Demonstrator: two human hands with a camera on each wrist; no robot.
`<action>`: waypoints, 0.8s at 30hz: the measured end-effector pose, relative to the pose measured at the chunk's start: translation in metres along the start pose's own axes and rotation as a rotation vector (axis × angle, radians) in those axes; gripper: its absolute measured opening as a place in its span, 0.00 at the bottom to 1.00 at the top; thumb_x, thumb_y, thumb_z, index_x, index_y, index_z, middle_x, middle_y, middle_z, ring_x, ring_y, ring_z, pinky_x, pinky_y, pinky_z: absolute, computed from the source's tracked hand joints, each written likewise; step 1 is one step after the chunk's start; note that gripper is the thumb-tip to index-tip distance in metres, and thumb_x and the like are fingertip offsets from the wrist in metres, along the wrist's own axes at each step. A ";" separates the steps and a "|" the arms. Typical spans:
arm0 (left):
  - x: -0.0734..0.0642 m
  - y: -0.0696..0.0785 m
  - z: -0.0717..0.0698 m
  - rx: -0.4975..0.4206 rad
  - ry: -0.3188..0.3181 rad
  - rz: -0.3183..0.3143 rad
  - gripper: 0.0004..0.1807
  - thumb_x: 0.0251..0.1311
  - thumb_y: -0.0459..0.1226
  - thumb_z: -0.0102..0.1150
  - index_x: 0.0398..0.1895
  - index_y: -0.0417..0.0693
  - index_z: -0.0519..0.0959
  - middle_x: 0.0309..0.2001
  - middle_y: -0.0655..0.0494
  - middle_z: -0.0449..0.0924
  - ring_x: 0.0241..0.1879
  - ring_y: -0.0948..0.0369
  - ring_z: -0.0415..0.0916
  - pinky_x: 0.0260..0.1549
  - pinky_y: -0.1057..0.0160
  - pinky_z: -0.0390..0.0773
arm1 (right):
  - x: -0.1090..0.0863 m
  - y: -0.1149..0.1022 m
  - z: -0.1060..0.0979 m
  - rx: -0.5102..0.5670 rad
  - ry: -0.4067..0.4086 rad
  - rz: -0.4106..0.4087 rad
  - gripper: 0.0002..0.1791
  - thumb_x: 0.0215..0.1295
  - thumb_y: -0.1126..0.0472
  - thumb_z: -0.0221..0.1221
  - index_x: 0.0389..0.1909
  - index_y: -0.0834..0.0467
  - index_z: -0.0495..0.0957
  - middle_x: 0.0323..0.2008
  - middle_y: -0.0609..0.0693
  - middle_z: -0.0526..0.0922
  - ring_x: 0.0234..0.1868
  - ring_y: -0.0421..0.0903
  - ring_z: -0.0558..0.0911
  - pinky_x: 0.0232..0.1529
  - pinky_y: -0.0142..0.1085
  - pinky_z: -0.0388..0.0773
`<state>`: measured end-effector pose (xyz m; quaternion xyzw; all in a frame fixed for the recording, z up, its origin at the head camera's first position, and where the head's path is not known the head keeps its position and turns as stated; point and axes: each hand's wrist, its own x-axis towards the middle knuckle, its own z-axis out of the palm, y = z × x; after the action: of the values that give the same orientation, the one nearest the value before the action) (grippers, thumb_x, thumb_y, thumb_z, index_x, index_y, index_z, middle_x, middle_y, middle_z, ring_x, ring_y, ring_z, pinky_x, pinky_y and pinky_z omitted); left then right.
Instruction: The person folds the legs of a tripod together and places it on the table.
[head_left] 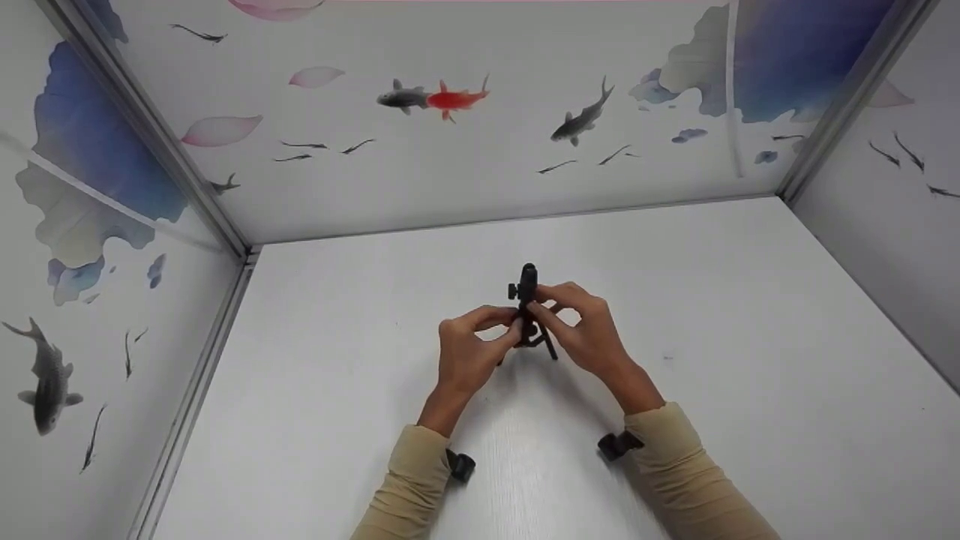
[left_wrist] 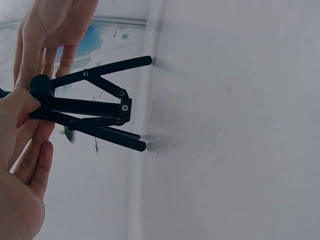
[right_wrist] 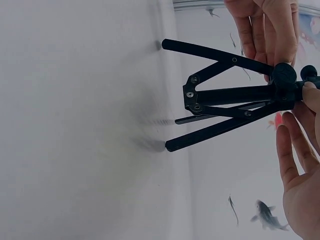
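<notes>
Head view, nearest: two tan sleeves (head_left: 409,480), each with a black wrist device (head_left: 461,466) at the cuff. Beyond them, the left hand (head_left: 466,354) and the right hand (head_left: 594,331) pinch a black mini tripod (head_left: 529,279) from either side, thumb and fingers close together. The tripod is upright near the middle of the white tabletop (head_left: 315,420), legs downward; the hands mask much of its column here.

Left wrist view: the linkage concealed above is exposed, comprising three splayed legs (left_wrist: 120,66) and hinged braces (left_wrist: 106,86) joined at the lower end of a central tube (left_wrist: 90,107). The left thumb lies against a round knob (left_wrist: 40,85).

Right wrist view: the same linkage from the opposite side, with a second, smaller knob (right_wrist: 308,72) farther from the legs, near the right thumb. Both wrist views place the leg tips at the tabletop; whether every tip touches cannot be told.

Farthest, the head view alone shows the back wall (head_left: 465,172) broadly, with its red-and-grey fish pair (head_left: 457,98) and pink petals (head_left: 223,130).
</notes>
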<state>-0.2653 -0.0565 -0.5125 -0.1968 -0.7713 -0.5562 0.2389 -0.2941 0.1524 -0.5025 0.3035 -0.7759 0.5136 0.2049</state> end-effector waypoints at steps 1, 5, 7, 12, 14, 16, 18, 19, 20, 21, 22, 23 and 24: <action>0.000 0.000 0.000 -0.004 0.001 0.003 0.08 0.64 0.32 0.76 0.45 0.53 0.93 0.40 0.64 0.95 0.43 0.70 0.92 0.55 0.59 0.88 | 0.000 0.000 0.000 0.000 -0.002 0.000 0.18 0.73 0.63 0.70 0.61 0.50 0.88 0.48 0.44 0.93 0.49 0.44 0.88 0.48 0.32 0.87; 0.000 0.000 0.000 -0.015 0.000 0.008 0.07 0.65 0.33 0.75 0.43 0.53 0.93 0.39 0.62 0.95 0.43 0.70 0.92 0.54 0.60 0.88 | 0.000 0.000 -0.001 -0.005 -0.008 -0.005 0.18 0.73 0.63 0.69 0.61 0.49 0.89 0.47 0.44 0.92 0.50 0.44 0.88 0.49 0.33 0.87; 0.000 0.001 0.000 -0.013 0.002 0.004 0.06 0.65 0.32 0.75 0.41 0.52 0.93 0.38 0.61 0.95 0.43 0.70 0.92 0.54 0.60 0.88 | 0.000 0.000 -0.001 -0.004 -0.008 -0.012 0.18 0.73 0.63 0.70 0.61 0.50 0.89 0.47 0.45 0.93 0.50 0.45 0.88 0.48 0.33 0.87; 0.000 0.002 0.000 -0.014 0.009 0.007 0.06 0.64 0.32 0.75 0.41 0.51 0.93 0.38 0.59 0.95 0.43 0.69 0.92 0.53 0.59 0.89 | 0.000 0.001 -0.001 0.000 -0.009 -0.023 0.17 0.72 0.64 0.70 0.59 0.52 0.89 0.48 0.47 0.93 0.50 0.49 0.89 0.48 0.32 0.87; 0.000 0.002 0.000 -0.016 0.011 0.012 0.05 0.65 0.32 0.75 0.41 0.51 0.93 0.38 0.58 0.95 0.43 0.68 0.92 0.53 0.59 0.89 | 0.000 0.001 -0.001 0.001 -0.009 -0.024 0.17 0.72 0.65 0.70 0.59 0.53 0.90 0.47 0.48 0.93 0.49 0.49 0.89 0.48 0.31 0.87; 0.000 0.002 0.000 -0.017 0.010 0.012 0.05 0.65 0.32 0.75 0.41 0.51 0.93 0.38 0.58 0.95 0.43 0.68 0.92 0.53 0.59 0.89 | 0.001 0.001 -0.001 -0.002 -0.007 -0.025 0.16 0.72 0.65 0.70 0.58 0.53 0.90 0.47 0.48 0.93 0.49 0.50 0.89 0.48 0.30 0.87; -0.001 0.002 0.000 -0.017 0.009 0.012 0.05 0.65 0.32 0.75 0.40 0.51 0.93 0.37 0.58 0.95 0.43 0.68 0.92 0.53 0.59 0.89 | 0.001 0.001 -0.001 -0.003 -0.005 -0.027 0.16 0.71 0.66 0.70 0.58 0.54 0.90 0.46 0.49 0.93 0.49 0.50 0.89 0.48 0.29 0.86; -0.001 0.002 0.000 -0.019 0.011 0.011 0.05 0.65 0.32 0.75 0.40 0.52 0.93 0.38 0.59 0.95 0.43 0.68 0.92 0.53 0.59 0.89 | 0.001 0.000 -0.001 -0.003 -0.003 -0.028 0.16 0.71 0.66 0.70 0.58 0.54 0.90 0.46 0.49 0.93 0.49 0.49 0.89 0.48 0.29 0.86; -0.001 0.002 0.001 -0.022 0.011 0.012 0.06 0.65 0.32 0.75 0.40 0.52 0.93 0.38 0.59 0.95 0.43 0.68 0.93 0.53 0.59 0.89 | 0.001 0.000 -0.001 -0.004 -0.001 -0.030 0.16 0.71 0.66 0.70 0.58 0.54 0.90 0.46 0.49 0.93 0.49 0.49 0.89 0.48 0.28 0.86; -0.001 0.002 0.001 -0.024 0.012 0.012 0.06 0.65 0.32 0.75 0.41 0.52 0.93 0.38 0.60 0.95 0.43 0.67 0.93 0.53 0.59 0.89 | 0.001 0.000 -0.001 -0.006 0.000 -0.030 0.16 0.71 0.66 0.70 0.57 0.54 0.90 0.46 0.49 0.93 0.49 0.49 0.89 0.48 0.28 0.86; -0.001 0.001 0.001 -0.025 0.013 0.014 0.06 0.65 0.32 0.75 0.41 0.52 0.93 0.38 0.60 0.95 0.43 0.67 0.93 0.52 0.59 0.89 | 0.001 -0.001 -0.001 -0.006 0.003 -0.032 0.16 0.71 0.66 0.71 0.57 0.54 0.90 0.45 0.49 0.93 0.49 0.49 0.89 0.48 0.28 0.86; -0.001 0.001 0.001 -0.027 0.015 0.015 0.06 0.65 0.32 0.75 0.41 0.53 0.93 0.38 0.60 0.95 0.43 0.67 0.93 0.52 0.59 0.89 | 0.001 -0.001 -0.001 -0.005 0.006 -0.030 0.16 0.71 0.67 0.71 0.57 0.55 0.90 0.45 0.49 0.93 0.49 0.48 0.89 0.47 0.28 0.85; -0.001 0.001 0.001 -0.028 0.016 0.017 0.06 0.65 0.32 0.75 0.41 0.53 0.93 0.38 0.60 0.95 0.43 0.66 0.93 0.52 0.59 0.89 | 0.001 -0.001 -0.001 -0.004 0.008 -0.031 0.15 0.71 0.67 0.71 0.56 0.55 0.90 0.45 0.49 0.93 0.49 0.48 0.89 0.47 0.28 0.86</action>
<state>-0.2639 -0.0556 -0.5123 -0.2023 -0.7597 -0.5664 0.2472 -0.2942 0.1523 -0.5009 0.3131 -0.7714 0.5099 0.2166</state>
